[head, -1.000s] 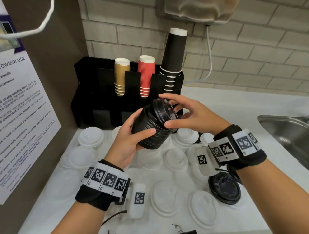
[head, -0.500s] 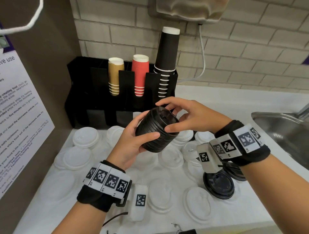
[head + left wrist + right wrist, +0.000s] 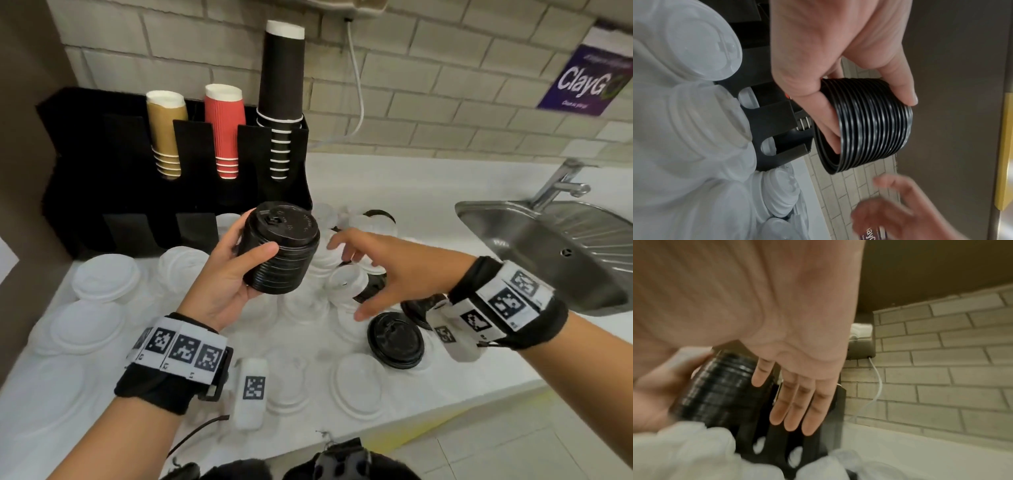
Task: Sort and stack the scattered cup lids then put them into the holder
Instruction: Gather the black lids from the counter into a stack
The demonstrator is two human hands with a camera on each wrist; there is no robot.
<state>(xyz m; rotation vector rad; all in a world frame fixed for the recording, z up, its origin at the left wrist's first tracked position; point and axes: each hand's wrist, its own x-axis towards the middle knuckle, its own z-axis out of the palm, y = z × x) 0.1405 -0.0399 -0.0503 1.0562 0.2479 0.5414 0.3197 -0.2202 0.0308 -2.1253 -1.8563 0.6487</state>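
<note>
White lids [image 3: 106, 277] lie scattered and unsorted across the counter's [image 3: 428, 192] left side; I judge most of the job is left, and nothing I hold has reached the holder [image 3: 130, 192]. My left hand [image 3: 219, 284] wraps thumb and fingers round the black stack [image 3: 282, 251], held in the air in front of the holder: ribbed, nested rims, tilted. My right hand [image 3: 387, 270] is empty, fingers spread, above a few loose black lids [image 3: 395, 339] I must add.

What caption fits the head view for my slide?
Left hand grips a stack of black lids while the open right hand reaches over scattered white lids.
</note>
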